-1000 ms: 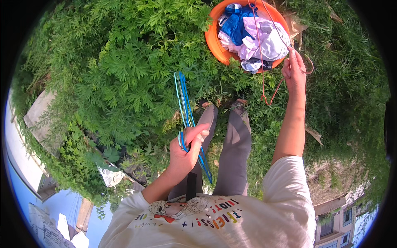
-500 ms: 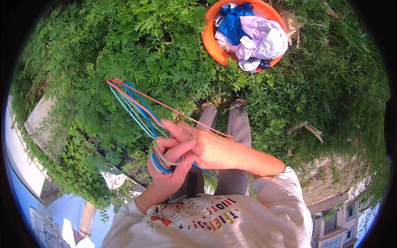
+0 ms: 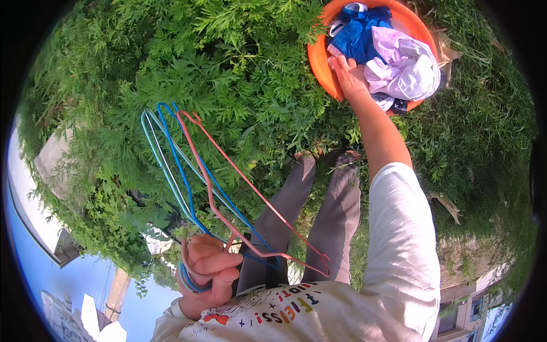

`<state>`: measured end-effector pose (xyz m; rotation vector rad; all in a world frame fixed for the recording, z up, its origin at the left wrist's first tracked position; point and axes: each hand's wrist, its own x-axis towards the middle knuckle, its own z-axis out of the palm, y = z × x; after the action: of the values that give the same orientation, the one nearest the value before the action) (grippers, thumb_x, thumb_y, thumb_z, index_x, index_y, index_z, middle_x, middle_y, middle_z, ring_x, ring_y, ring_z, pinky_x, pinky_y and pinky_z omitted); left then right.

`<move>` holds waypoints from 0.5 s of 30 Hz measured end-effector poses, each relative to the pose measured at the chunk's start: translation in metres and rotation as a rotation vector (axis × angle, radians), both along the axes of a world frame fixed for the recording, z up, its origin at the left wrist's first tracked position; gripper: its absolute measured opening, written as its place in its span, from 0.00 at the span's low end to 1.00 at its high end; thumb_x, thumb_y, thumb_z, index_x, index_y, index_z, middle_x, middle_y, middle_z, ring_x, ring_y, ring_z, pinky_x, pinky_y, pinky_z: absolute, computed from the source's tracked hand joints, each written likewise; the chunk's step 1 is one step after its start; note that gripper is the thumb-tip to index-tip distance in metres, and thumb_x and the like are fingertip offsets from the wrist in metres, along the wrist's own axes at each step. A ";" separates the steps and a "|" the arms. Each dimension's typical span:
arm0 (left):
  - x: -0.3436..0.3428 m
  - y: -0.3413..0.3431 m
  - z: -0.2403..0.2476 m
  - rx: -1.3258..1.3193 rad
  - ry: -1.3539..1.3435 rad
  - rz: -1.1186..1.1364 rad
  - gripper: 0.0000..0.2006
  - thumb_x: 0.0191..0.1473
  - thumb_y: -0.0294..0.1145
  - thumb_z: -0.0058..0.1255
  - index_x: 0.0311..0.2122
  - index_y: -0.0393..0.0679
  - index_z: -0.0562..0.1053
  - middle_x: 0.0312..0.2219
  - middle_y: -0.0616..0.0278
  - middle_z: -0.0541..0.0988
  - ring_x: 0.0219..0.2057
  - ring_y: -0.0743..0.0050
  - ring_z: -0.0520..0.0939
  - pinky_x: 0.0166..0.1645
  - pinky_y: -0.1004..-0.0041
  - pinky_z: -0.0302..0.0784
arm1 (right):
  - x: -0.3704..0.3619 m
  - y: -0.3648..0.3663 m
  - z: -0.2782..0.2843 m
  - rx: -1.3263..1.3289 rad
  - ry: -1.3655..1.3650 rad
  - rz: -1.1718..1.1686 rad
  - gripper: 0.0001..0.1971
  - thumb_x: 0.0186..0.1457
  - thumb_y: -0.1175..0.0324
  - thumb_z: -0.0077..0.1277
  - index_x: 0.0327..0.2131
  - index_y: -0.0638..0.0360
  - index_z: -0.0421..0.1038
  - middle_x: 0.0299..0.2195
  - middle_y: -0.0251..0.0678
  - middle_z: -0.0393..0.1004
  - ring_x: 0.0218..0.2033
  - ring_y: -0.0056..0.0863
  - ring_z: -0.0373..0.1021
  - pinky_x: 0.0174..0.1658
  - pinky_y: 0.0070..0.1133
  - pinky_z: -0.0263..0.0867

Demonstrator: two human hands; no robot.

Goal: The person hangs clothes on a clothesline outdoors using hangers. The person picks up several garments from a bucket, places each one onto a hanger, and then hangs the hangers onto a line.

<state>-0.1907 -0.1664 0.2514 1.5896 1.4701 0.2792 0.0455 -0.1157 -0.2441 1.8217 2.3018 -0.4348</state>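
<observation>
My left hand [image 3: 209, 267] is closed round the hooks of several wire clothes hangers, held low in front of my shirt. Among them are a pink hanger [image 3: 206, 185], a blue hanger [image 3: 185, 188] and a pale turquoise hanger [image 3: 156, 142]; their long ends point up and forward. With my arm stretched out, my right hand [image 3: 352, 80] is at the near left side of an orange basin [image 3: 319, 60]. Its fingers lie apart against a pale pink cloth [image 3: 333, 50]. Beside it in the basin are a blue garment [image 3: 358, 37] and a lilac and white garment [image 3: 401, 65].
Leafy green plants [image 3: 239, 74] surround the basin and my legs [image 3: 336, 211]. A dry brown leaf [image 3: 447, 206] lies on the right. Pale slabs [image 3: 54, 165] stand at the far left, and a building [image 3: 461, 310] shows at the lower right.
My right hand has left the hangers and reached forward to the clothes in the basin. My left hand keeps the hangers and has moved down and slightly left; the pink hanger has swung apart.
</observation>
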 end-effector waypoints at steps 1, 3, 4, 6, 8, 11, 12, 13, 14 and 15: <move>-0.003 0.000 -0.003 -0.007 -0.014 0.005 0.05 0.52 0.31 0.55 0.34 0.44 0.75 0.27 0.64 0.69 0.26 0.66 0.71 0.32 0.68 0.66 | 0.002 0.004 0.001 -0.023 0.001 0.037 0.12 0.52 0.67 0.44 0.43 0.45 0.64 0.42 0.29 0.60 0.38 0.30 0.68 0.30 0.32 0.68; -0.005 -0.001 -0.006 -0.034 -0.063 0.015 0.05 0.52 0.30 0.55 0.35 0.44 0.75 0.27 0.64 0.69 0.26 0.66 0.71 0.32 0.68 0.66 | 0.002 0.011 0.009 -0.128 0.071 -0.006 0.09 0.51 0.69 0.46 0.39 0.51 0.67 0.42 0.32 0.62 0.38 0.32 0.69 0.32 0.35 0.70; -0.005 -0.001 -0.008 -0.025 -0.066 0.042 0.05 0.52 0.29 0.55 0.35 0.44 0.75 0.27 0.64 0.70 0.26 0.66 0.72 0.31 0.69 0.66 | 0.001 0.020 0.012 -0.135 0.107 -0.048 0.09 0.52 0.70 0.46 0.38 0.52 0.69 0.41 0.34 0.64 0.38 0.34 0.70 0.33 0.35 0.70; 0.001 -0.001 -0.009 -0.003 -0.081 0.104 0.05 0.51 0.29 0.55 0.34 0.43 0.76 0.26 0.64 0.70 0.26 0.67 0.72 0.31 0.70 0.66 | 0.009 0.027 0.028 -0.151 0.087 0.075 0.07 0.53 0.72 0.45 0.36 0.55 0.72 0.37 0.38 0.70 0.39 0.36 0.73 0.36 0.34 0.71; 0.004 0.000 -0.005 0.013 -0.088 0.112 0.05 0.51 0.29 0.56 0.34 0.42 0.76 0.26 0.64 0.70 0.25 0.68 0.72 0.31 0.70 0.66 | 0.027 0.010 0.053 -0.130 0.210 0.023 0.07 0.48 0.71 0.51 0.34 0.56 0.72 0.36 0.38 0.71 0.37 0.36 0.73 0.37 0.31 0.71; 0.011 -0.005 0.008 0.028 -0.093 0.176 0.05 0.50 0.28 0.55 0.33 0.40 0.76 0.24 0.64 0.71 0.25 0.71 0.72 0.31 0.72 0.66 | 0.038 0.002 0.104 -0.075 0.220 -0.015 0.03 0.51 0.69 0.49 0.30 0.54 0.71 0.31 0.35 0.71 0.32 0.38 0.73 0.34 0.31 0.70; 0.012 -0.006 0.012 0.023 -0.098 0.179 0.05 0.50 0.27 0.55 0.33 0.40 0.76 0.24 0.64 0.71 0.25 0.71 0.72 0.32 0.72 0.66 | 0.041 0.002 0.122 -0.052 0.253 -0.085 0.05 0.49 0.69 0.51 0.32 0.52 0.73 0.30 0.35 0.71 0.31 0.39 0.72 0.34 0.32 0.69; 0.014 -0.006 0.017 0.018 -0.101 0.181 0.04 0.50 0.26 0.54 0.33 0.39 0.76 0.24 0.64 0.71 0.25 0.72 0.72 0.32 0.72 0.66 | 0.044 0.003 0.135 -0.012 0.303 -0.144 0.06 0.49 0.69 0.52 0.32 0.51 0.73 0.30 0.35 0.71 0.30 0.39 0.71 0.34 0.33 0.69; 0.017 -0.005 0.020 0.015 -0.119 0.179 0.04 0.51 0.25 0.53 0.33 0.39 0.76 0.24 0.63 0.72 0.25 0.72 0.71 0.32 0.73 0.66 | 0.047 0.004 0.147 0.031 0.355 -0.211 0.06 0.48 0.69 0.53 0.33 0.50 0.74 0.29 0.35 0.71 0.30 0.40 0.71 0.34 0.33 0.69; 0.018 -0.006 0.024 0.002 -0.139 0.188 0.04 0.51 0.25 0.53 0.33 0.39 0.76 0.24 0.63 0.72 0.25 0.72 0.71 0.32 0.73 0.66 | 0.049 0.004 0.158 0.073 0.408 -0.277 0.07 0.47 0.69 0.54 0.33 0.49 0.75 0.29 0.35 0.71 0.29 0.40 0.71 0.33 0.33 0.68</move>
<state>-0.1724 -0.1720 0.2756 1.4053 1.5115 0.4893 0.0947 -0.1115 -0.0857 2.2808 2.3331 -0.8444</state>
